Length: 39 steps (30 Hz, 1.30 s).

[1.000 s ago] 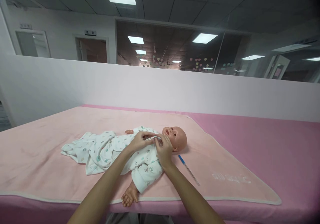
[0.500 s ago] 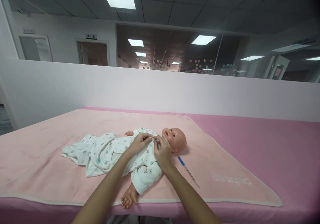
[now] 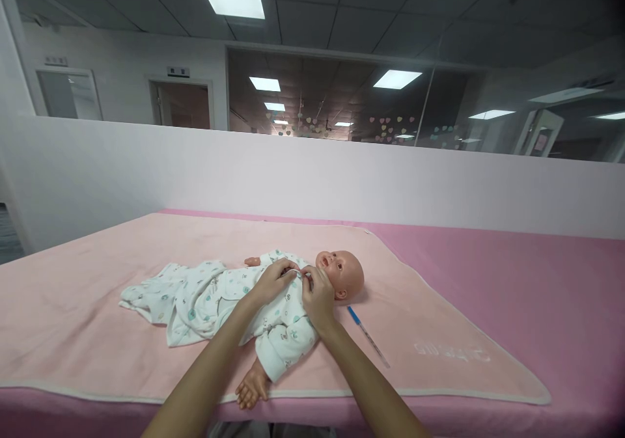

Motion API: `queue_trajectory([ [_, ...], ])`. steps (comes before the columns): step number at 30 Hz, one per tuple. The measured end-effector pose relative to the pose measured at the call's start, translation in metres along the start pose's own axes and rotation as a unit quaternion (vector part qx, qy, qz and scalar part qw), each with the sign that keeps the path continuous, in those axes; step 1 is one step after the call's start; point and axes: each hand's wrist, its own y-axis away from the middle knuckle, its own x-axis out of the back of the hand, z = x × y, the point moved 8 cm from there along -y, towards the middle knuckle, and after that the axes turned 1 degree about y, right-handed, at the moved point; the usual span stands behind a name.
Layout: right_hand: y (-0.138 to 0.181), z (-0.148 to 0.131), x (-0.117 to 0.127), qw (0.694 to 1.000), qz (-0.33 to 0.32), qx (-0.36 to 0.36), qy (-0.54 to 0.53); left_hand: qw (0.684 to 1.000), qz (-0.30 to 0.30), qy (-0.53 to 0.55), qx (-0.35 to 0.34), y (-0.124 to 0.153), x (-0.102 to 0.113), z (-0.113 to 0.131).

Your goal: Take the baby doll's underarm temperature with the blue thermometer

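A baby doll (image 3: 349, 272) lies on its back, its head to the right and its legs to the left. It wears a white printed baby gown (image 3: 205, 301) with long sleeves. At the neck and chest, my left hand (image 3: 274, 280) pinches the gown's edge between thumb and fingers. Close beside it, just below the doll's chin, my right hand (image 3: 318, 295) pinches the same edge. The fingertips of both hands nearly meet there, and they hide the exact spot on the cloth. One doll hand (image 3: 252, 384) sticks out of the near sleeve.
A thermometer-like stick with a blue end (image 3: 355, 316) lies right of my right forearm. Under the doll is a peach blanket (image 3: 97, 340) with a pale border, spread over a pink padded surface (image 3: 488, 275). A white partition (image 3: 312, 177) rises behind.
My left fingers have curled slightly closer together at the gown's neckline. My right hand has shifted only a little, and the doll lies as before.
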Motion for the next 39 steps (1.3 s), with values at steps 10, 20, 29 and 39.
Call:
queue_trajectory([
  [10, 0.000, -0.001, -0.002, 1.000, -0.021, 0.003, -0.009, 1.000, -0.018, -0.025, -0.004, 0.000, -0.002, 0.000],
  [20, 0.001, 0.006, -0.004, 1.000, -0.010, -0.013, -0.024, 0.999, -0.035, -0.029, -0.012, -0.001, -0.006, -0.001],
  [29, 0.000, 0.007, -0.004, 1.000, -0.009, -0.013, -0.024, 0.999, -0.016, -0.028, -0.037, 0.002, -0.003, 0.006],
  [39, -0.002, 0.003, -0.003, 1.000, -0.011, 0.000, -0.022, 0.998, 0.039, -0.013, -0.052, 0.006, 0.005, 0.013],
])
